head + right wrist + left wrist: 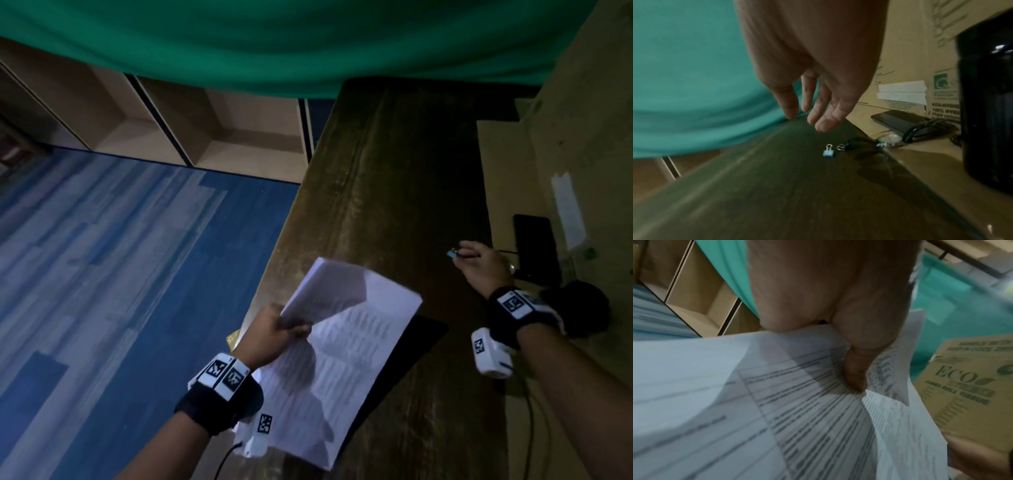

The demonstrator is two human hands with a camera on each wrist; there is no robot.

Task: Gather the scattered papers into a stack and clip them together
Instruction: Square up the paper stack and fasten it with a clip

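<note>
Blue binder clip (pixel 827 153) lies below the slack right grip (pixel 818 104); left grip (pixel 274 329) pinches papers (pixel 346 346).

I see white papers (pixel 346 342) lined with grey printed rows, a pale blue clip (pixel 827 153) with silver loops on the dark brown table (pixel 387 178), a green curtain (pixel 274 44) behind (plain, unpatterned), and blue-streaked floor (pixel 120 257).
</note>
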